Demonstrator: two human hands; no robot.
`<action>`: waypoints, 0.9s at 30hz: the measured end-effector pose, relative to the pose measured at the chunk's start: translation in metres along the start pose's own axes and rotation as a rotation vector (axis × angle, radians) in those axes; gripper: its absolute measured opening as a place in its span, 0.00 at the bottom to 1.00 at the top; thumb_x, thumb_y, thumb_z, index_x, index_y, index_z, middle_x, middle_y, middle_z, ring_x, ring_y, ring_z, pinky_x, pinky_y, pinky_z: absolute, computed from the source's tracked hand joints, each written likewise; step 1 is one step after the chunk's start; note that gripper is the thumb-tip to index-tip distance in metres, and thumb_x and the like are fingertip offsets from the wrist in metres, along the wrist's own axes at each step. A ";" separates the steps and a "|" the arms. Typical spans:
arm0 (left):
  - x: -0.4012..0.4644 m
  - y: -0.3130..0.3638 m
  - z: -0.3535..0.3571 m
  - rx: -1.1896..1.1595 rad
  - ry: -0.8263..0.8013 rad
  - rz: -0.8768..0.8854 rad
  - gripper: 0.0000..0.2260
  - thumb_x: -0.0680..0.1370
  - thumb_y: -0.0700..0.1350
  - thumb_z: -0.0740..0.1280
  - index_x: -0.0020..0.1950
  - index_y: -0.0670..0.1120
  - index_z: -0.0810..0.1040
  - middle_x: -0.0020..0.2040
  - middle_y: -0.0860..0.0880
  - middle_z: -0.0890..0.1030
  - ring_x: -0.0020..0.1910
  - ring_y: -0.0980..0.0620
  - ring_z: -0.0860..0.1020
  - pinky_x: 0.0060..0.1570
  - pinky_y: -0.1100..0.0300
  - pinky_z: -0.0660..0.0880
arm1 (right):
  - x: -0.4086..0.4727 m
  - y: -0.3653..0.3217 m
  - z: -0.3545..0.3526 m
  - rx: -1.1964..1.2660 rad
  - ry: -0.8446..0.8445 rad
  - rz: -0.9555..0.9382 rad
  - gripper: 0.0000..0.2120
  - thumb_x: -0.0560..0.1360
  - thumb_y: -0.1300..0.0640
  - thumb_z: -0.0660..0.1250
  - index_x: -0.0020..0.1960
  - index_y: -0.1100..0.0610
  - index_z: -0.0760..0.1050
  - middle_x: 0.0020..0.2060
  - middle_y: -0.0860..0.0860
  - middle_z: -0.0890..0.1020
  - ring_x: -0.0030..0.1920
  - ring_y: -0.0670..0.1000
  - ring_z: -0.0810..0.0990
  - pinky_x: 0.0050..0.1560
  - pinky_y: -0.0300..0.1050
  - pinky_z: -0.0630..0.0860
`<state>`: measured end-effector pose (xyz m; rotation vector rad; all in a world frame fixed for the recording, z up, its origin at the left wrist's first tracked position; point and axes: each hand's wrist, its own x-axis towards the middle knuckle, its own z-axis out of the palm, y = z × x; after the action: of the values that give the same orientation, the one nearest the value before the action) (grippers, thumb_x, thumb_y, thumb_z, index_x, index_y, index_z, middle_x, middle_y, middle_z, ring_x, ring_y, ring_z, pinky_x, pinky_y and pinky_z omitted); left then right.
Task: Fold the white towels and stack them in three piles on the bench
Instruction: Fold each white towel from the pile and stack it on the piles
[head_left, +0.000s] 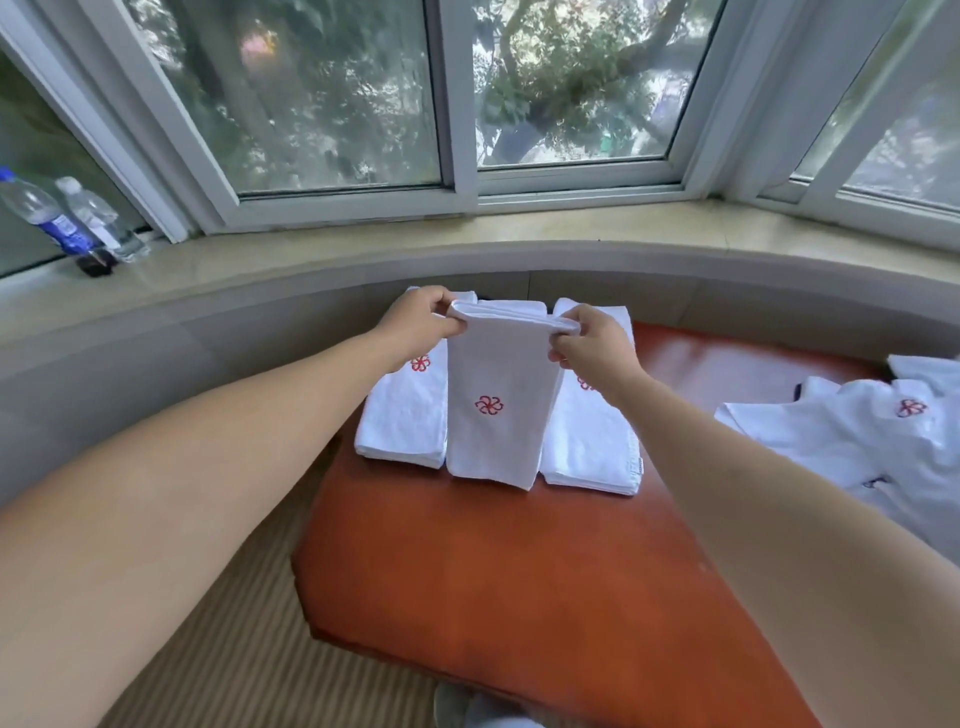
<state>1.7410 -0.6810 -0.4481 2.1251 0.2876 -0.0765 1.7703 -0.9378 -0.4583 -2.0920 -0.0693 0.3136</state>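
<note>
A folded white towel (496, 410) with a red flower emblem hangs lengthwise over the far end of the orange bench (519, 571). My left hand (415, 325) pinches its top left corner and my right hand (595, 345) pinches its top right corner. Its lower end reaches down between two stacks of folded white towels. The left pile (402, 423) and the right pile (589, 447) flank it. A further pile behind the held towel shows only as a white edge (511, 306).
Loose unfolded white towels (857, 436) lie heaped on the bench's right side. Two water bottles (67, 218) and a small dark object stand on the stone window sill at far left. A curved low wall runs behind the bench. Striped carpet lies left of it.
</note>
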 end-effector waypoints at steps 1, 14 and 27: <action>0.015 -0.003 0.000 -0.004 0.004 -0.007 0.07 0.75 0.43 0.74 0.53 0.46 0.82 0.52 0.49 0.85 0.46 0.49 0.79 0.49 0.55 0.75 | 0.014 -0.001 0.003 -0.003 0.003 -0.003 0.10 0.73 0.59 0.62 0.53 0.52 0.77 0.36 0.50 0.86 0.38 0.51 0.84 0.31 0.42 0.75; 0.230 -0.074 0.037 0.028 -0.051 -0.188 0.05 0.78 0.42 0.73 0.52 0.45 0.82 0.47 0.50 0.84 0.48 0.49 0.81 0.46 0.58 0.76 | 0.227 0.052 0.055 -0.115 -0.040 0.112 0.14 0.78 0.58 0.61 0.63 0.54 0.76 0.42 0.52 0.86 0.44 0.55 0.85 0.50 0.53 0.82; 0.344 -0.189 0.118 0.118 -0.017 -0.224 0.14 0.80 0.47 0.69 0.65 0.48 0.80 0.57 0.52 0.83 0.55 0.51 0.81 0.55 0.57 0.76 | 0.346 0.160 0.133 -0.280 0.025 0.187 0.10 0.82 0.56 0.55 0.55 0.53 0.75 0.42 0.50 0.80 0.43 0.54 0.79 0.38 0.47 0.73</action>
<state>2.0370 -0.6226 -0.7254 2.1996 0.5215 -0.2475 2.0580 -0.8480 -0.7267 -2.3852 0.1039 0.4089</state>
